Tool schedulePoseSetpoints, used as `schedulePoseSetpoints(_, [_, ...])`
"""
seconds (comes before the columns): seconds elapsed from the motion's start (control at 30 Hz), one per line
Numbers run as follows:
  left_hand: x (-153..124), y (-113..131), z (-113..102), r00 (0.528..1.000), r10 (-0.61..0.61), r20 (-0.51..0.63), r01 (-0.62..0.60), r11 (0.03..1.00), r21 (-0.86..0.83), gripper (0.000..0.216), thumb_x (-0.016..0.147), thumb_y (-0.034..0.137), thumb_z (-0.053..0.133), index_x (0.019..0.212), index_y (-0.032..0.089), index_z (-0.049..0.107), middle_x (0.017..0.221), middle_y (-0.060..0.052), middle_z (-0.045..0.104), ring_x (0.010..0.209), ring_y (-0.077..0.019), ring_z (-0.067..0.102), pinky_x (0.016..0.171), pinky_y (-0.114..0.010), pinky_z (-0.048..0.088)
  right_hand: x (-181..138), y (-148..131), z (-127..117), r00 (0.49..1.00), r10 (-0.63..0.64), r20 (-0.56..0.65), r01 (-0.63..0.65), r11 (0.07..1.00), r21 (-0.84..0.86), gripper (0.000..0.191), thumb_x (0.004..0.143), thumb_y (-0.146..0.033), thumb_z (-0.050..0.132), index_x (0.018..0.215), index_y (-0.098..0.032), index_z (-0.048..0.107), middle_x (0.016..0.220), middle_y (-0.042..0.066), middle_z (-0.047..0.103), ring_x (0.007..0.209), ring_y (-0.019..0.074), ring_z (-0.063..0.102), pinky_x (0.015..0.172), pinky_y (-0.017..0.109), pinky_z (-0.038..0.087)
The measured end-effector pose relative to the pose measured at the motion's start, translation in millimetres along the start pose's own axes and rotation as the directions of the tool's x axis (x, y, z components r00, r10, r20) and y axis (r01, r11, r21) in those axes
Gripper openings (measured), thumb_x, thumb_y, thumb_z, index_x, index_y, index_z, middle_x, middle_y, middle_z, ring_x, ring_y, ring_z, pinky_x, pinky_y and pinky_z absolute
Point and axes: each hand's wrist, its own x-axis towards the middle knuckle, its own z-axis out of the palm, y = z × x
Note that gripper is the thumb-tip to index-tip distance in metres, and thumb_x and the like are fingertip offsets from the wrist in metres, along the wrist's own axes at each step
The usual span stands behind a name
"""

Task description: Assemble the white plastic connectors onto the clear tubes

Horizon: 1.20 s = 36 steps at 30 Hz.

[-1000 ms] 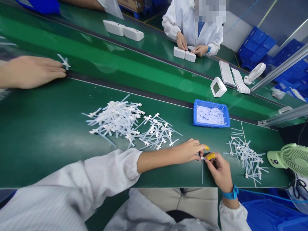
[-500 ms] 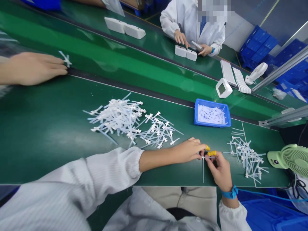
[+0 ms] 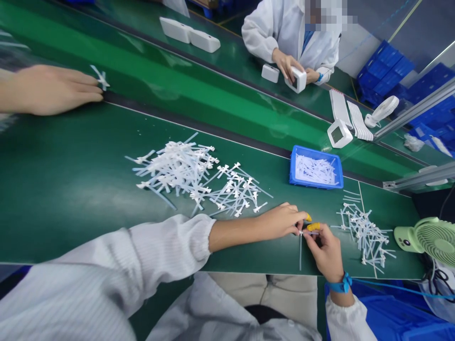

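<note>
Just above the front edge of the green table, my left hand [image 3: 282,221] pinches a small white plastic piece with thin pale strips [image 3: 300,248]. One strip hangs down toward the edge. My right hand [image 3: 326,251] meets it from the right, its fingers closed on another strip of the same piece. Yellow finger covers show on both hands, and a blue band circles my right wrist. To the left lies a large heap of similar pieces [image 3: 174,166], with a looser group [image 3: 238,192] beside it. More of them form a pile [image 3: 366,232] right of my right hand.
A blue tray [image 3: 316,184] of pale strips stands beyond my hands. At the right is a green fan [image 3: 426,237]. Behind runs a green conveyor belt [image 3: 213,106] bearing a white device [image 3: 339,134]. A co-worker's hand [image 3: 60,90] reaches in at left; another person handles white devices opposite.
The person opposite has picked up one white device. The white device on the belt has shifted right. My hands keep nearly the same pose on the piece, and the view has tilted slightly.
</note>
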Motion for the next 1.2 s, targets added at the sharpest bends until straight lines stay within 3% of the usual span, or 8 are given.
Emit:
schedulePoseSetpoints(0.33, [1.1, 1.0, -0.4, 1.000, 0.005, -0.006, -0.005, 1.000, -0.019, 0.018, 0.101, 0.019, 0.076, 0.100, 0.023, 0.059, 0.103, 0.002, 0.079, 0.102, -0.0221, 0.068, 0.093, -0.034, 0.039, 9.0, -2.6, -8.5, 0.995, -0.039, 0.090, 0.038, 0.999, 0.013, 0.011, 0.105, -0.037, 0.068, 0.109, -0.028, 0.066, 0.101, 0.003, 0.084, 0.093, 0.0243, 0.082, 0.079, 0.032, 0.062])
schedulePoseSetpoints(0.67, [0.8, -0.2, 1.5, 1.000, 0.012, -0.022, -0.013, 1.000, -0.007, 0.022, 0.100, 0.020, 0.078, 0.107, 0.024, 0.058, 0.102, 0.000, 0.078, 0.104, -0.0239, 0.068, 0.090, -0.035, 0.040, 14.0, -11.5, -12.4, 0.976, -0.107, 0.190, 0.133, 0.982, -0.131, 0.002, 0.106, -0.029, 0.061, 0.106, -0.028, 0.062, 0.098, 0.002, 0.083, 0.084, 0.0234, 0.079, 0.074, 0.031, 0.057])
schedulePoseSetpoints(0.9, [2.4, -1.7, 2.3, 1.000, 0.006, -0.016, -0.005, 0.999, 0.046, 0.023, 0.100, 0.023, 0.079, 0.109, 0.023, 0.058, 0.106, -0.002, 0.078, 0.105, -0.0249, 0.069, 0.088, -0.034, 0.040, 17.2, -11.6, -13.6, 0.951, -0.168, 0.259, 0.231, 0.945, -0.234, 0.010, 0.107, -0.023, 0.054, 0.104, -0.027, 0.063, 0.095, 0.005, 0.079, 0.087, 0.0265, 0.076, 0.075, 0.033, 0.055])
schedulePoseSetpoints(1.2, [3.6, -2.4, 0.9, 1.000, 0.013, -0.023, -0.012, 0.999, 0.032, 0.037, 0.096, 0.021, 0.084, 0.121, 0.023, 0.056, 0.107, -0.001, 0.079, 0.106, -0.0252, 0.071, 0.090, -0.033, 0.042, 33.2, -17.2, -29.1, 0.916, -0.242, 0.321, 0.291, 0.950, -0.112, 0.013, 0.111, -0.034, 0.060, 0.107, -0.027, 0.071, 0.106, 0.006, 0.076, 0.094, 0.0247, 0.073, 0.082, 0.034, 0.058])
